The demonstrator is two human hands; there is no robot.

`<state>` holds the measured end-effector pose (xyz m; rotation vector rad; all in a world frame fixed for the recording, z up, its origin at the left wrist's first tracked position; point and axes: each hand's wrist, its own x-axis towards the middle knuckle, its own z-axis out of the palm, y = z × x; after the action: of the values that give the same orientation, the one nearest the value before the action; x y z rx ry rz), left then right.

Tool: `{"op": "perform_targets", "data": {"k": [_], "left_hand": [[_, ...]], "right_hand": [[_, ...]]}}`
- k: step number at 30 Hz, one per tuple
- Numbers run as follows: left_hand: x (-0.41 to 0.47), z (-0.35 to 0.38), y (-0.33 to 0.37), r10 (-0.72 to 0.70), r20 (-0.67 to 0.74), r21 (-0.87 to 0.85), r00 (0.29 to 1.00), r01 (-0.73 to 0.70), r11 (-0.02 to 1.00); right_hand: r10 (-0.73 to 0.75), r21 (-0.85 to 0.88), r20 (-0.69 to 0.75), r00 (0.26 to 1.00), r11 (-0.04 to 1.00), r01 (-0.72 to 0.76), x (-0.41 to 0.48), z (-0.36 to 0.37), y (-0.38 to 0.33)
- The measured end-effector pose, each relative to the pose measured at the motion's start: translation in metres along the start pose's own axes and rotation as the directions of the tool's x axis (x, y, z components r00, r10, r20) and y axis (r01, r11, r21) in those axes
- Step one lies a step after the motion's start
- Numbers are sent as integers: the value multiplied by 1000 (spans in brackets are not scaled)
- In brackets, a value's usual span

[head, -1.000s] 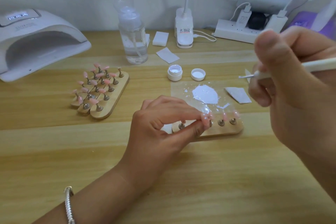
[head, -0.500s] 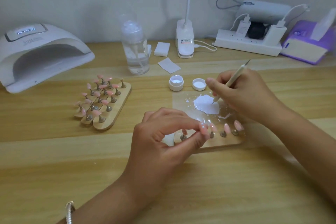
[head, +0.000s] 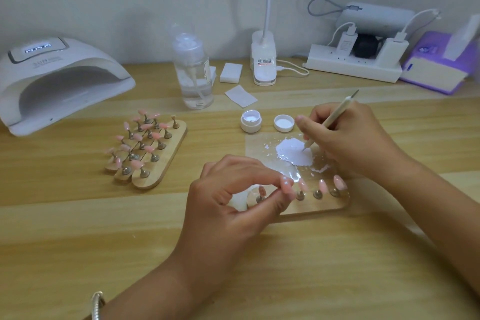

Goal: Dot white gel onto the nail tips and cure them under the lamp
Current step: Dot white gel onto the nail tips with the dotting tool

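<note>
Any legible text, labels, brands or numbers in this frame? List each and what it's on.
Nothing reads cleanly enough to quote.
Display on the nail lamp: lit segments, digits unreadable.
Print under that display: blurred.
Sticker on the desk lamp base: too small.
Print on the charger: too small.
Logo on the purple box: blurred.

Wooden table (head: pixel 78 228) — matt (grain showing); glossy pink nail tips (head: pixel 339 182).

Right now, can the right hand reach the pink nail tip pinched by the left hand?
Likely yes: the right hand, holding a cream dotting stick in the white gel puddle, is just behind the pink nail tip; the left hand leaves its top exposed.
</note>
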<state>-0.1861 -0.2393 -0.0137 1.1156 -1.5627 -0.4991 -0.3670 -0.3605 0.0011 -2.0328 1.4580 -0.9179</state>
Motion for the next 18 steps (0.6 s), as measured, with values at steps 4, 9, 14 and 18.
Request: {"op": "perform_targets", "data": {"k": [4, 9, 14, 18], "left_hand": [[0, 0, 0, -5, -12, -21, 1000, 5, 1000], [1, 0, 0, -20, -40, -19, 999, 19, 1000], [2, -1, 2, -29, -72, 6, 997, 29, 1000], [2, -1, 3, -28, -73, 1, 997, 28, 1000]], "right_hand": [[-67, 238, -82, 994, 968, 84, -9, -6, -19], [-206, 440, -125, 970, 865, 241, -24, -18, -57], [-240, 480, -210, 948, 819, 314, -39, -17, -72], [-252, 521, -198, 947, 791, 320, -45, -8, -76]]}}
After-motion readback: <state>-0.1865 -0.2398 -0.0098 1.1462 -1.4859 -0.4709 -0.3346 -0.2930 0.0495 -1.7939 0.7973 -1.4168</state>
